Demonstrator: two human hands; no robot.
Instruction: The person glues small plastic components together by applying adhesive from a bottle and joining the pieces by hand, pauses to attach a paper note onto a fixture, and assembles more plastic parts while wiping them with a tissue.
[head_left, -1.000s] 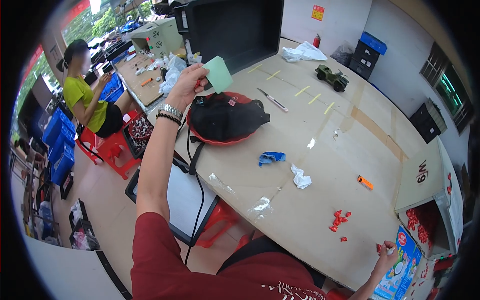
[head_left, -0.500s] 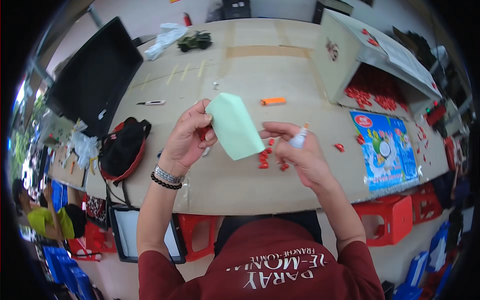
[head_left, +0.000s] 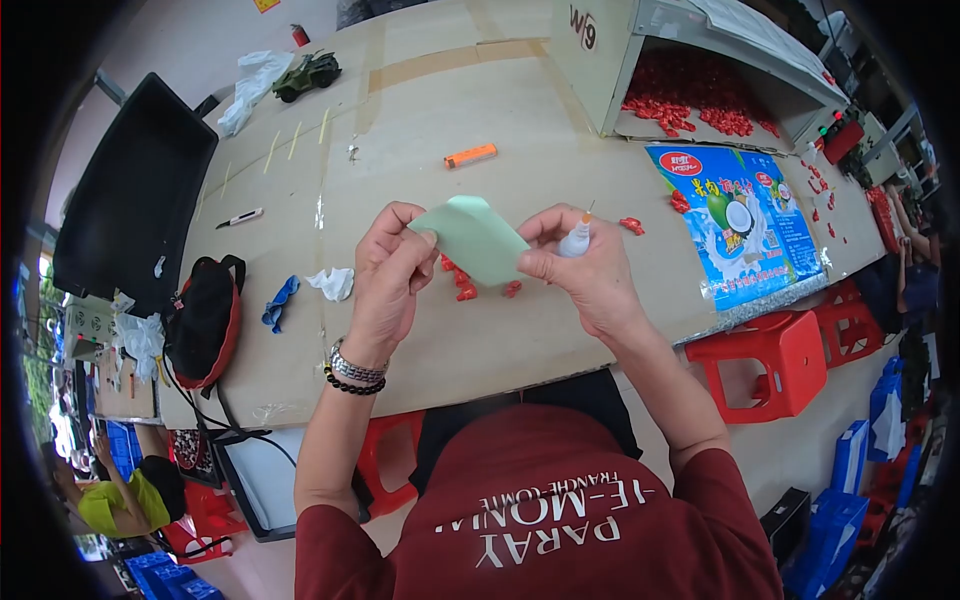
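Left hand [head_left: 388,275] closed, pinching the left edge of the pale green paper [head_left: 470,238]. Right hand [head_left: 592,265] closed around the small white bottle [head_left: 575,241], needle tip up; its thumb and index are at the paper's right edge. Paper is up over the counter [head_left: 390,200], partly covering a few red pieces [head_left: 466,290]. Orange lighter-like item [head_left: 470,156] lies beyond it; blue printed sheet [head_left: 735,220] to the right.

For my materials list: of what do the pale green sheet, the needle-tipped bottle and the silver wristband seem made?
Pale green sheet: probably matte paper or thin card; even colour, crisp edges.
Needle-tipped bottle: likely smooth plastic; milky white body.
Silver wristband: apparently polished metal; bright links.
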